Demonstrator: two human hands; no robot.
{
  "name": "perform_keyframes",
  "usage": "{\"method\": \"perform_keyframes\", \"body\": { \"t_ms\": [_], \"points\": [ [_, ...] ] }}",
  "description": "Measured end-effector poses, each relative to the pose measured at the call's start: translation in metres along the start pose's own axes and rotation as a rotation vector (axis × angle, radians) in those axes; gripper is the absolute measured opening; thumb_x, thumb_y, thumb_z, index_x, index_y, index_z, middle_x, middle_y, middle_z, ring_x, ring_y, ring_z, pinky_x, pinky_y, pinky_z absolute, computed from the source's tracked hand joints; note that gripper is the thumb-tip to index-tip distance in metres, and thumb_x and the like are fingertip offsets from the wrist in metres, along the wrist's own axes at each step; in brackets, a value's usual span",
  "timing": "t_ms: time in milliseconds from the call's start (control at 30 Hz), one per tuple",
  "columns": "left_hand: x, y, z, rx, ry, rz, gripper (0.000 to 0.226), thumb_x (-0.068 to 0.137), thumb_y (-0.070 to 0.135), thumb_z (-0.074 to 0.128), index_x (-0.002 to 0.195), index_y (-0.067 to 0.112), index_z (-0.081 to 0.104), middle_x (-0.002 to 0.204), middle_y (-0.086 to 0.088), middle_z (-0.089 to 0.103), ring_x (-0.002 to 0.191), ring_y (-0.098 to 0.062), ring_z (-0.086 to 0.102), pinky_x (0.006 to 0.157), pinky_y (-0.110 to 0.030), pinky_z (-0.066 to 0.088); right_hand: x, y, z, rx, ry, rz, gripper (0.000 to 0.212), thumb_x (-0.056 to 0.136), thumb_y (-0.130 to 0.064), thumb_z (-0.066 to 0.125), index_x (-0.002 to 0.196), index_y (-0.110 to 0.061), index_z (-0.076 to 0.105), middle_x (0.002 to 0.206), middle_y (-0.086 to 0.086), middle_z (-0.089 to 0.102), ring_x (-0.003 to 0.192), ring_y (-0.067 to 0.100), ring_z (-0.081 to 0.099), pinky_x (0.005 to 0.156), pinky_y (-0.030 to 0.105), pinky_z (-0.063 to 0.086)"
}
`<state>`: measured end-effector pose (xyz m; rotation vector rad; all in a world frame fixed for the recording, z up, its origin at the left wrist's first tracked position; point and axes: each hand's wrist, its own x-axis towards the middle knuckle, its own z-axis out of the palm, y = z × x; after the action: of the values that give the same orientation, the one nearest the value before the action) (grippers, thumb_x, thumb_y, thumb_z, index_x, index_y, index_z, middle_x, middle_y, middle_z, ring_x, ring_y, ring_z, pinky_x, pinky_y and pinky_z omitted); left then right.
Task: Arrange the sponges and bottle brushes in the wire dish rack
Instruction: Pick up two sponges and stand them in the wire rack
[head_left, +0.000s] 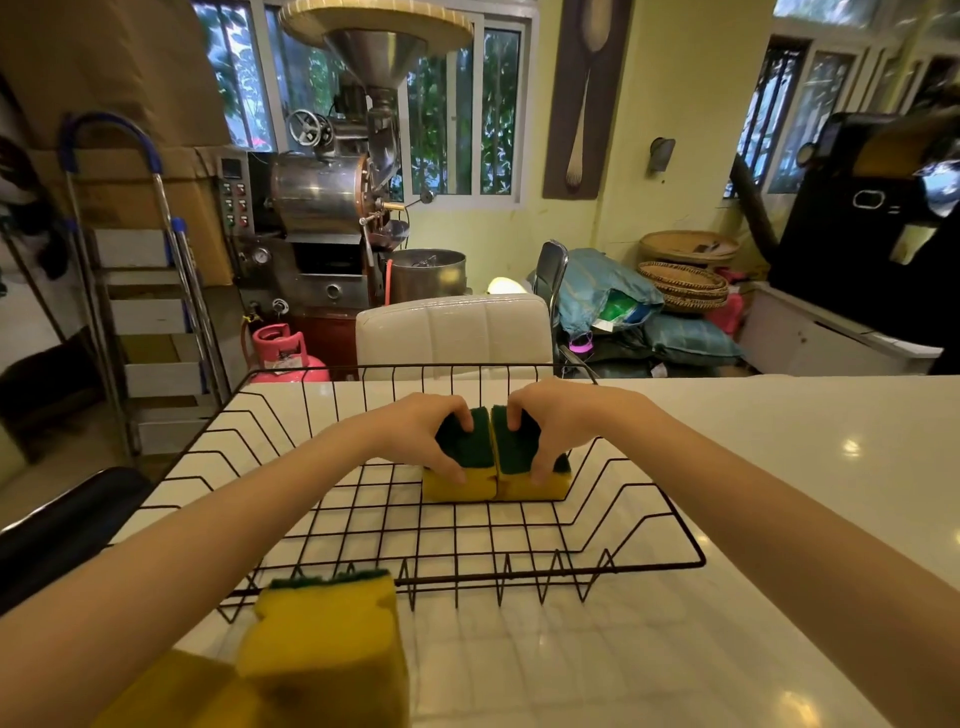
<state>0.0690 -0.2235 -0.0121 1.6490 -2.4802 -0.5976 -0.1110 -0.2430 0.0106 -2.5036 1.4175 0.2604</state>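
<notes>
A black wire dish rack (680, 561) stands on the white counter. Inside it, toward the far middle, two yellow sponges with dark green scouring tops sit side by side and touch. My left hand (426, 431) grips the left sponge (460, 486) from above. My right hand (556, 421) grips the right sponge (535, 486) the same way. More yellow sponges (327, 639) are stacked on the counter near the front left, outside the rack. No bottle brush is in view.
The white counter (779, 493) stretches to the right and front of the rack. A white chair back (452, 327) stands just past the far edge. Beyond are a metal roasting machine (322, 192), a pink gas cylinder (283, 351) and a step ladder (140, 291).
</notes>
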Motion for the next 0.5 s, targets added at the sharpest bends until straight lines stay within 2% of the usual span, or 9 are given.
{"method": "perform_keyframes", "body": {
  "t_ms": [133,333,500],
  "points": [
    [0.001,0.003,0.0,0.033,-0.017,-0.004,0.053,0.074,0.026,0.071,0.119,0.017,0.044,0.112,-0.002,0.047,0.097,-0.015,0.045,0.083,-0.025,0.043,0.005,0.001,0.003,0.014,0.011,-0.003,0.062,0.064,-0.024,0.08,0.116,-0.016,0.047,0.104,0.0,0.042,0.094,0.02,0.043,0.066,0.024,0.035],
    [0.008,0.004,-0.003,0.111,-0.082,-0.012,0.055,0.073,0.031,0.071,0.12,0.018,0.044,0.12,-0.007,0.05,0.097,-0.016,0.045,0.083,-0.026,0.043,0.005,0.007,0.01,0.089,0.029,-0.008,0.061,0.066,-0.023,0.079,0.116,-0.016,0.046,0.12,0.008,0.048,0.097,0.019,0.042,0.078,0.029,0.039],
    [0.007,0.009,-0.005,0.148,-0.106,-0.006,0.053,0.074,0.032,0.069,0.119,0.017,0.045,0.119,-0.007,0.05,0.099,-0.016,0.046,0.086,-0.028,0.043,0.003,0.002,0.012,0.049,0.011,0.001,0.061,0.068,-0.024,0.076,0.12,-0.013,0.046,0.121,0.01,0.05,0.103,0.023,0.047,0.08,0.029,0.041]
  ]
}}
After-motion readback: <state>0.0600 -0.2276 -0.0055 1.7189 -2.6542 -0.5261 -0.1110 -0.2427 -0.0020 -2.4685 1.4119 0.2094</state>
